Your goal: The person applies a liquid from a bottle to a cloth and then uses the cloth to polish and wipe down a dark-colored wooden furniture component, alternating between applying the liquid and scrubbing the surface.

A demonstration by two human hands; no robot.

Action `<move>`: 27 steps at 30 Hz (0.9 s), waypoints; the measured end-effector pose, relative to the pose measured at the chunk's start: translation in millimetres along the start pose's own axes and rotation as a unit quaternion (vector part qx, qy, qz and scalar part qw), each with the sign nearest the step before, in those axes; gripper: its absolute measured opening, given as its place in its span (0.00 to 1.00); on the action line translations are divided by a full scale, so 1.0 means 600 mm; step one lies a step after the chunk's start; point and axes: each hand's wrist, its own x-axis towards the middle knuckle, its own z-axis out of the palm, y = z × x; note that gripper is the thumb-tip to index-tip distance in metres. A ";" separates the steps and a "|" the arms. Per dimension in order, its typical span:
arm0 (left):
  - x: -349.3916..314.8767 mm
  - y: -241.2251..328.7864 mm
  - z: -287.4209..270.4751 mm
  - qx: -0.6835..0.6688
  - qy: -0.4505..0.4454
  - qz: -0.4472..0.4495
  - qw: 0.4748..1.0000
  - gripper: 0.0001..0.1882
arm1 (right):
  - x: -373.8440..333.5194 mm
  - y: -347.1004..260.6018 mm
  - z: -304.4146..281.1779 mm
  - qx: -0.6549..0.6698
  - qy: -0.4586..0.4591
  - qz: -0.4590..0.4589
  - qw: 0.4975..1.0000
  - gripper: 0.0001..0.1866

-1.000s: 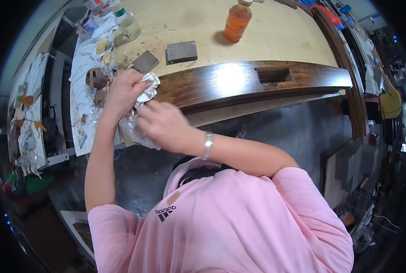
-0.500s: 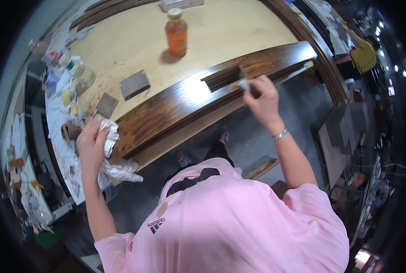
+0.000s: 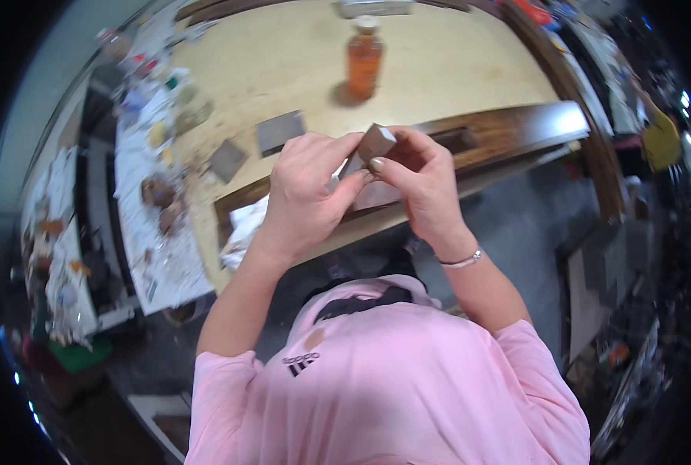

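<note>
Above the dark-stained wooden board (image 3: pixel 516 133), my left hand (image 3: pixel 306 186) and my right hand (image 3: pixel 423 174) meet around a small brown block (image 3: pixel 378 141) with a pale end face. Fingers of both hands are closed on it, the right thumb pressing its near side. Something pale shows between the hands, too covered to make out. A crumpled white rag (image 3: pixel 246 229) lies at the board's left end, beneath my left wrist. Two flat pads, a grey one (image 3: pixel 281 133) and a brown one (image 3: pixel 227 160), lie on the tabletop beyond the board.
A capped bottle of orange liquid (image 3: pixel 365 62) stands on the pale worktable (image 3: pixel 283 74). To the left, a white-covered bench (image 3: pixel 159 263) carries bottles and scraps. Dark wooden strips (image 3: pixel 593 147) line the right side. Someone in yellow (image 3: pixel 661 139) is at the far right.
My left hand has let go of the white rag and moved right. My right hand has come left from beside the board's slot. Both now hold the brown block together.
</note>
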 end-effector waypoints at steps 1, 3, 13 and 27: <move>-0.012 -0.004 -0.016 -0.012 0.017 -0.023 1.000 0.24 | 0.002 0.006 0.006 -0.053 -0.010 -0.002 0.999 0.15; -0.050 -0.029 -0.065 0.009 0.137 -0.102 0.985 0.17 | 0.015 0.020 0.001 -0.410 -0.019 -0.199 0.890 0.28; -0.307 -0.302 -0.133 0.306 0.068 -0.346 0.885 0.20 | -0.032 0.147 0.125 -0.597 -0.162 -0.287 0.732 0.31; -0.088 -0.148 -0.049 0.115 -0.137 -0.209 0.961 0.15 | -0.028 0.140 0.082 -0.495 -0.144 -0.410 0.752 0.23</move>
